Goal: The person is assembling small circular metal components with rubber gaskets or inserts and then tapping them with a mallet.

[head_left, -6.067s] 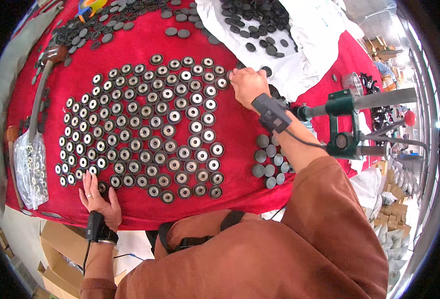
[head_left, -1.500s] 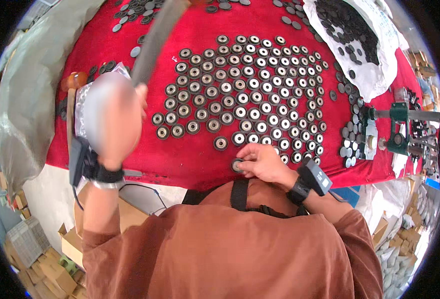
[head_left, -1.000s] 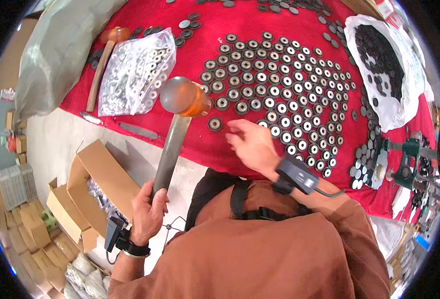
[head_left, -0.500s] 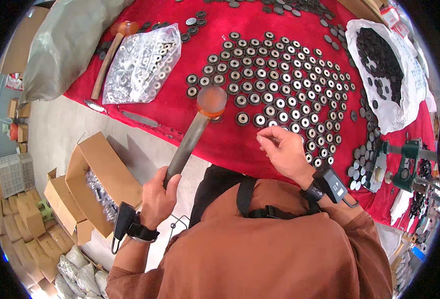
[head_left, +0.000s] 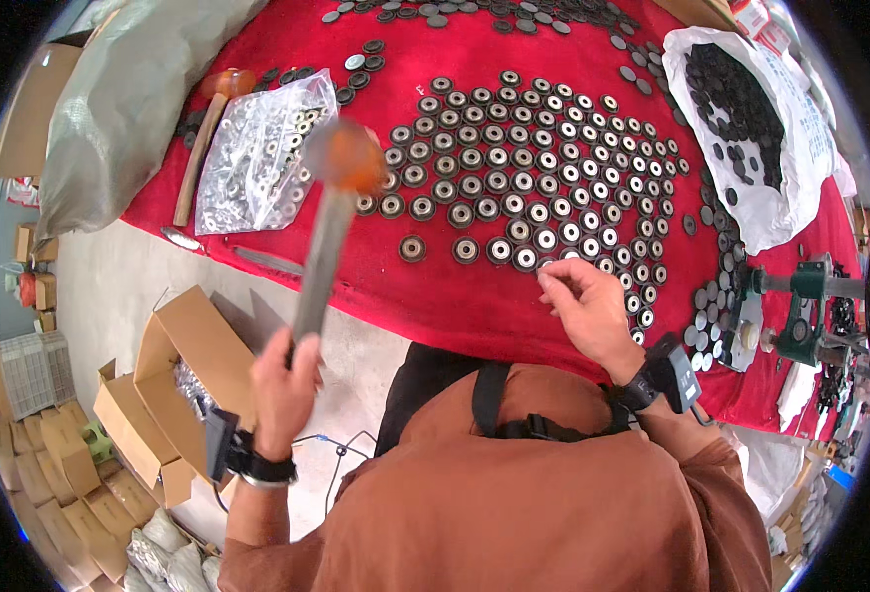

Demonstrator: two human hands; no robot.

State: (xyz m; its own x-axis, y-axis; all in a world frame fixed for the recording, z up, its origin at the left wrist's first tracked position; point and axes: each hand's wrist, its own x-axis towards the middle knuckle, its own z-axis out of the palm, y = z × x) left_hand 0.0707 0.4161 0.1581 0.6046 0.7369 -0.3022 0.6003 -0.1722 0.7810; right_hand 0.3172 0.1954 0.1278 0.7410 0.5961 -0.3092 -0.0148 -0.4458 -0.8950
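Observation:
My left hand (head_left: 282,395) is wrapped round the wooden handle of a mallet (head_left: 321,264). The mallet is raised, and its orange head is smeared by motion. My right hand (head_left: 593,314) is over the near edge of a spread of round black pieces with silver ring centres (head_left: 465,250). Its thumb and forefinger are pinched together beside one of these pieces; anything between them is too small or hidden to make out. The round pieces lie flat, close together, on a red cloth (head_left: 396,308).
A clear plastic bag of small metal rings (head_left: 248,163) lies left, beside a second mallet (head_left: 196,163). At the right are a white sack of black discs (head_left: 800,202) and a green metal press (head_left: 802,311). An opened carton (head_left: 203,340) stands on the floor below the table's left edge.
The mallet has swung left and its head is more blurred. My left hand has moved left; my right hand has shifted slightly right. The whole view has shifted a little.

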